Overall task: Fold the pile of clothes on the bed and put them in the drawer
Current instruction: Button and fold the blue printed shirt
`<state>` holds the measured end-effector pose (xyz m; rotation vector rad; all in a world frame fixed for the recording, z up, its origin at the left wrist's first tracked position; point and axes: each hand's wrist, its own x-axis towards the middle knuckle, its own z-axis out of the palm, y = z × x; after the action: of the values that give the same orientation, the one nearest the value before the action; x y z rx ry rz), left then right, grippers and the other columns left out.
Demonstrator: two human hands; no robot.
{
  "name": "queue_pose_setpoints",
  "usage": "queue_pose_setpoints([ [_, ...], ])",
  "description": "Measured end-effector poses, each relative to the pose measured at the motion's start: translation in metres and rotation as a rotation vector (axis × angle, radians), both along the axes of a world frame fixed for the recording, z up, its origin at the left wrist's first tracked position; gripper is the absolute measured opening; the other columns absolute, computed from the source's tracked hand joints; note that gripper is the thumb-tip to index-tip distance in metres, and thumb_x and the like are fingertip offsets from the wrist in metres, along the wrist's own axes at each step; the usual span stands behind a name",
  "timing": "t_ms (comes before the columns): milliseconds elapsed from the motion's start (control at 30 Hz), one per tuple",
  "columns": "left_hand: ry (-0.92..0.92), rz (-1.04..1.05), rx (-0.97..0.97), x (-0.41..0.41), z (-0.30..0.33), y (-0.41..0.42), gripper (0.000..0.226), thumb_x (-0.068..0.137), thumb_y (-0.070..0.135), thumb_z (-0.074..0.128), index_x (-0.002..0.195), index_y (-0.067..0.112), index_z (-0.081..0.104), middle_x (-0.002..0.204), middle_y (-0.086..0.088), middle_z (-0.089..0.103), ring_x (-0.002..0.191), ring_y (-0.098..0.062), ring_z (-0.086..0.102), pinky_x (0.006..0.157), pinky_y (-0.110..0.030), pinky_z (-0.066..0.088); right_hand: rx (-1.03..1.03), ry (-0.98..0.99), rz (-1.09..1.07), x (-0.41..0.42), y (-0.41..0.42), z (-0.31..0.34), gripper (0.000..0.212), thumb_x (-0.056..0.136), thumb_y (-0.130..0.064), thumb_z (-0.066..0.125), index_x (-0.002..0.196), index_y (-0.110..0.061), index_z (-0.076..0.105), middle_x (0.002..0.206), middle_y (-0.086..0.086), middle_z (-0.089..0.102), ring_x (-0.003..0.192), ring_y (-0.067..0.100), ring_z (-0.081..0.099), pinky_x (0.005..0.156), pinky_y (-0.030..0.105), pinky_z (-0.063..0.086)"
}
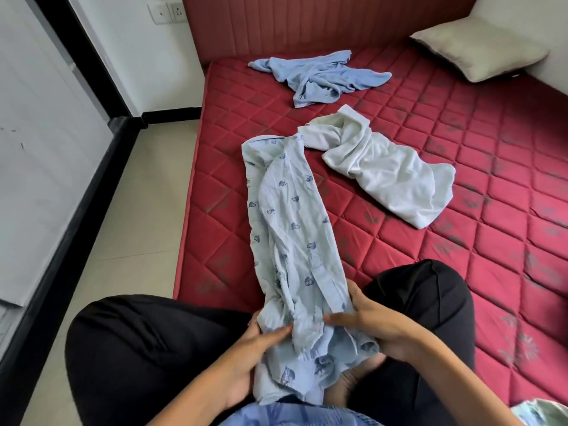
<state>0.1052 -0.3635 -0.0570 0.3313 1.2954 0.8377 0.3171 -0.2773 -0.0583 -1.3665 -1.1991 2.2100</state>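
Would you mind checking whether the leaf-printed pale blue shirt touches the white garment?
Touching: the head view shows the leaf-printed pale blue shirt's far end meeting the white garment's edge.

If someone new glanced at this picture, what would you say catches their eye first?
Probably the long pale blue leaf-print shirt, stretching from the person's lap out across the red quilted mattress; the left hand and right hand both grip its near end. Next, two crumpled garments further out: a white one just right of the shirt, and a plain blue one near the headboard. A beige pillow lies at the far right.
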Motion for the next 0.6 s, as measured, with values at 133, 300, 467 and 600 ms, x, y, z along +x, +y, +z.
queue_pose_setpoints([
  [133,0.144,0.036,0.010,0.002,-0.006,-0.016,0.073,0.083,0.001,0.069,0.143,0.024,0.035,0.116,0.001,0.064,0.097,-0.018,0.066,0.079,-0.032,0.054,0.286,-0.438,0.060,0.006,-0.021,-0.001,0.083,0.069,-0.044,0.081,0.130,-0.055,0.026,0.100,-0.025,0.063,0.122,0.010,0.029,0.118,0.050,0.002],
  [300,0.114,-0.031,0.153,-0.002,0.026,0.008,0.059,0.091,-0.008,0.051,0.131,0.035,0.052,0.117,0.007,0.066,0.093,-0.011,0.069,0.065,-0.022,0.055,0.381,-0.180,0.011,-0.003,-0.012,0.023,0.080,0.077,-0.022,0.078,0.133,-0.054,0.032,0.125,-0.007,0.061,0.109,0.010,0.060,0.100,0.042,0.047],
  [467,-0.215,0.215,0.030,-0.020,0.068,0.070,0.025,0.093,-0.003,0.039,0.094,-0.003,0.065,0.071,-0.015,0.071,0.051,-0.017,0.068,0.041,-0.016,0.051,0.075,0.028,-0.084,-0.010,0.050,0.058,0.039,0.095,-0.037,0.051,0.100,-0.003,0.071,0.088,0.013,0.072,0.067,0.015,0.068,0.055,0.022,0.056],
  [600,-0.350,0.410,0.046,-0.040,0.068,0.144,0.029,0.099,0.014,0.041,0.114,-0.006,0.056,0.090,-0.025,0.069,0.069,-0.033,0.072,0.057,-0.029,0.058,-0.166,0.307,-0.310,-0.023,0.121,0.050,0.071,0.090,-0.057,0.041,0.097,0.007,0.072,0.097,0.027,0.069,0.082,0.033,0.072,0.072,0.027,0.057],
])
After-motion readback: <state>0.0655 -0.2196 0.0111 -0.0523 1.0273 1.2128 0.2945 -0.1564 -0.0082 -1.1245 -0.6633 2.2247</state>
